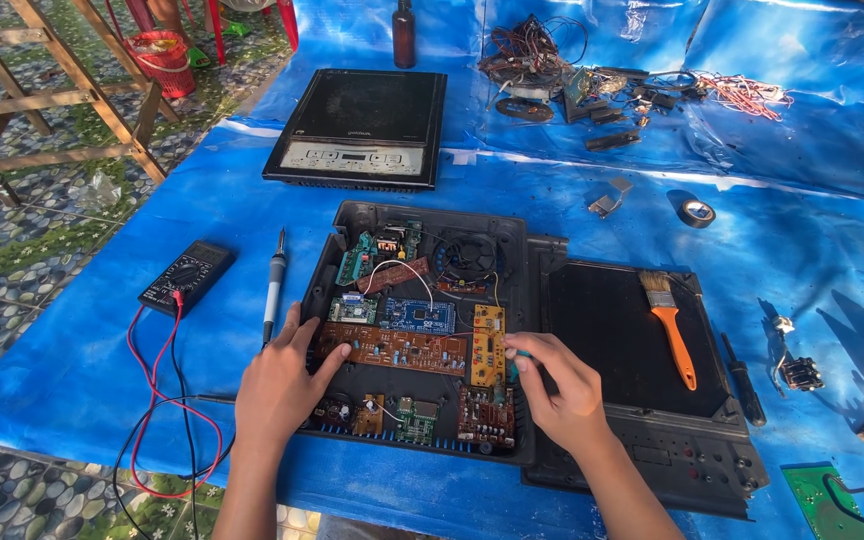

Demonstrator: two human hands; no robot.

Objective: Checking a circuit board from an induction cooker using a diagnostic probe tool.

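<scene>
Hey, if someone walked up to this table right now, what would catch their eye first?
First, the opened black appliance case at the centre of the bright blue tarp, packed with circuit boards, with the left hand and right hand resting on a long brown board. To its right an orange-handled brush lies on the removed top panel. At the left sits a multimeter with red and black leads.

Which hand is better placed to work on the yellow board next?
Right, probably. The right hand sits beside the yellow board, seemingly pinching something small; the left hand rests on the brown board.
</scene>
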